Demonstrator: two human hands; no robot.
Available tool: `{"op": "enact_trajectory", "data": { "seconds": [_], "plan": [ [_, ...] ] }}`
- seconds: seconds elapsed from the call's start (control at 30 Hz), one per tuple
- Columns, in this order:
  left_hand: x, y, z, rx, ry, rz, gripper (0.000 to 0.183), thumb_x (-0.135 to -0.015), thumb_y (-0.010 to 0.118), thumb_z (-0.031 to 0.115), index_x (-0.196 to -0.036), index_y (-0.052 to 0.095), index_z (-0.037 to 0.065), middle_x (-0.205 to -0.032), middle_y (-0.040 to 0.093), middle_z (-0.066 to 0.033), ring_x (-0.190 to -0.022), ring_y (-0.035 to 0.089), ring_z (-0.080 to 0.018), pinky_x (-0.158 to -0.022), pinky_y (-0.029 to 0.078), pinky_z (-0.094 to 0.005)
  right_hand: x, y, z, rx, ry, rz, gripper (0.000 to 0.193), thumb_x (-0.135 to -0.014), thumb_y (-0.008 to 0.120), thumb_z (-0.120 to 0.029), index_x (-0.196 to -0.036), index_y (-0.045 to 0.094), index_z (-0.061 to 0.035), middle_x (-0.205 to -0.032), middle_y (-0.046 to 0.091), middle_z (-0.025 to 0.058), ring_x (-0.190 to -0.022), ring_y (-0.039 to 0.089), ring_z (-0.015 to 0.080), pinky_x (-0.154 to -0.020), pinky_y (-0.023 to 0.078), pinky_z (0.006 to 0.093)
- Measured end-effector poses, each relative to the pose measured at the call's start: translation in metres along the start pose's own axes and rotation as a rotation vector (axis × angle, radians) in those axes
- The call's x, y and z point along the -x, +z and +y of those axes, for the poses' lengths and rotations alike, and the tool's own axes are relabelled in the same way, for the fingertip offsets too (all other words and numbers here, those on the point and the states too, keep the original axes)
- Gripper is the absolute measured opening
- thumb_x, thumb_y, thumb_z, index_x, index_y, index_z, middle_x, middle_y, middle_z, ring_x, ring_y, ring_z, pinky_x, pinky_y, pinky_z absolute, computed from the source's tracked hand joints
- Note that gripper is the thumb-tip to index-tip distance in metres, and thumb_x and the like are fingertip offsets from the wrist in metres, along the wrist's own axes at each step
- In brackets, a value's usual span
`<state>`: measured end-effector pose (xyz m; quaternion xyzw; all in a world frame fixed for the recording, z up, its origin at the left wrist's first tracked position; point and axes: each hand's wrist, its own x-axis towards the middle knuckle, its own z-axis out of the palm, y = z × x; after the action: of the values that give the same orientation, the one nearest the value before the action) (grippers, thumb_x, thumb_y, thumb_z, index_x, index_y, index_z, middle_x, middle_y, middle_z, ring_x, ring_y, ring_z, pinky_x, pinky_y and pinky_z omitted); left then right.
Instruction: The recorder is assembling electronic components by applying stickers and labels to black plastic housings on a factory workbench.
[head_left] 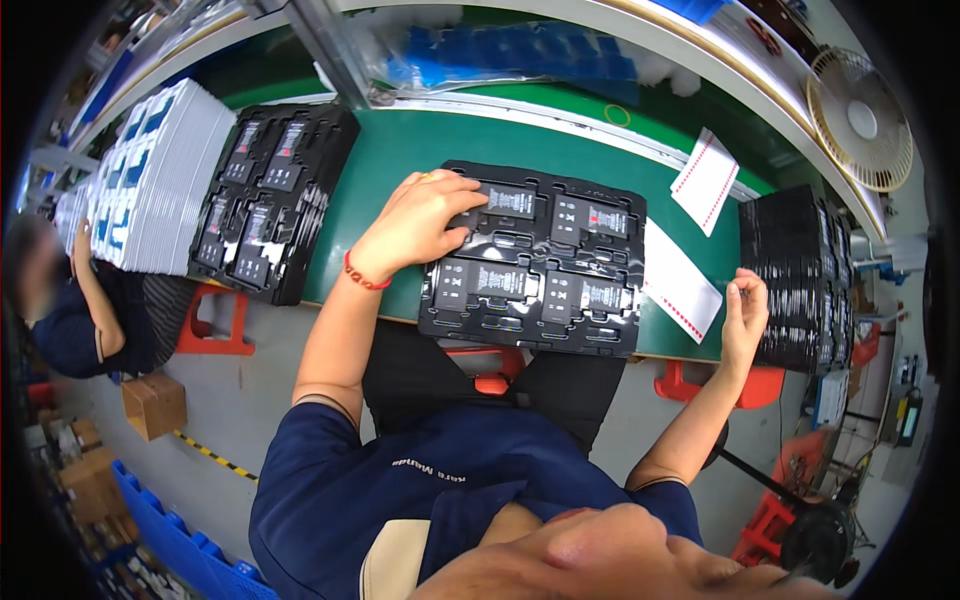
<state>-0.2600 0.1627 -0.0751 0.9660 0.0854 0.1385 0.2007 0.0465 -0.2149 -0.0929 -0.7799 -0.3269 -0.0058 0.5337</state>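
A black plastic tray (535,255) lies on the green table, with several flat black battery packs (598,218) in its compartments. My left hand (425,215) rests at the tray's far left, its fingers stretched out and thumb apart. Its fingertips touch the left end of the far-left battery pack (512,201). To the right of the tray, my right hand (745,310) is raised near the table's edge with fingers curled together; whatever they may hold is too small to make out. Between it and the tray lies a white sheet (680,280) with small red marks along its edge.
A second white sheet (708,180) with red marks lies farther back. Stacks of black trays stand at the right (800,280) and left (275,190), beside a tall white stack (160,170). A fan (860,115) is at far right. Another person (85,310) sits at far left.
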Motion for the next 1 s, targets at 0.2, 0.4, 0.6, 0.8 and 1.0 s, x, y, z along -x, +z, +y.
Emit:
{"op": "enact_trajectory", "data": {
  "seconds": [0.2, 0.4, 0.6, 0.8, 1.0],
  "plan": [
    [-0.001, 0.01, -0.015, 0.081, 0.099, 0.179, 0.025, -0.07, 0.074, 0.008, -0.094, 0.073, 0.003, -0.098, 0.074, -0.0107, -0.095, 0.07, -0.0273, -0.088, 0.054, -0.0389, -0.034, 0.12, -0.095, -0.385, 0.002, -0.39, 0.006, -0.089, 0.064, 0.002, -0.093, 0.061, -0.0001, -0.092, 0.064, 0.0048, -0.086, 0.059, 0.0112, -0.078, 0.048, 0.0241],
    [-0.005, 0.026, -0.014, 0.246, 0.022, 0.478, 0.015, -0.077, 0.074, 0.007, -0.091, 0.072, 0.004, -0.093, 0.073, -0.0105, -0.087, 0.071, -0.0258, -0.08, 0.055, -0.036, -0.06, 0.222, -0.128, -0.412, 0.056, -0.703, 0.01, -0.086, 0.066, 0.002, -0.095, 0.061, -0.0007, -0.085, 0.063, 0.002, -0.079, 0.059, 0.0074, -0.072, 0.048, 0.021],
    [-0.007, 0.033, -0.017, 0.204, 0.052, 0.527, 0.012, -0.08, 0.073, 0.007, -0.092, 0.071, 0.005, -0.086, 0.071, -0.0076, -0.079, 0.069, -0.0237, -0.071, 0.051, -0.0332, -0.061, 0.26, -0.133, -0.371, 0.139, -0.846, 0.021, -0.088, 0.064, 0.0, -0.108, 0.057, -0.0019, -0.087, 0.06, 0.0015, -0.078, 0.056, 0.0068, -0.071, 0.046, 0.0212],
    [-0.007, 0.032, -0.016, 0.19, 0.025, 0.509, 0.011, -0.081, 0.072, 0.008, -0.092, 0.07, 0.007, -0.087, 0.071, -0.0068, -0.077, 0.068, -0.0226, -0.067, 0.048, -0.0324, -0.06, 0.267, -0.134, -0.339, 0.16, -0.867, 0.026, -0.089, 0.063, 0.001, -0.113, 0.054, -0.0026, -0.087, 0.059, 0.0019, -0.077, 0.055, 0.0066, -0.07, 0.046, 0.0214],
    [-0.008, 0.034, -0.015, 0.182, 0.029, 0.522, 0.01, -0.082, 0.072, 0.008, -0.092, 0.07, 0.007, -0.087, 0.071, -0.0065, -0.077, 0.067, -0.0225, -0.067, 0.048, -0.0328, -0.057, 0.268, -0.132, -0.257, 0.113, -0.866, 0.026, -0.089, 0.064, 0.0, -0.113, 0.054, -0.0033, -0.087, 0.058, 0.0003, -0.078, 0.054, 0.006, -0.07, 0.045, 0.021]
  ]
}}
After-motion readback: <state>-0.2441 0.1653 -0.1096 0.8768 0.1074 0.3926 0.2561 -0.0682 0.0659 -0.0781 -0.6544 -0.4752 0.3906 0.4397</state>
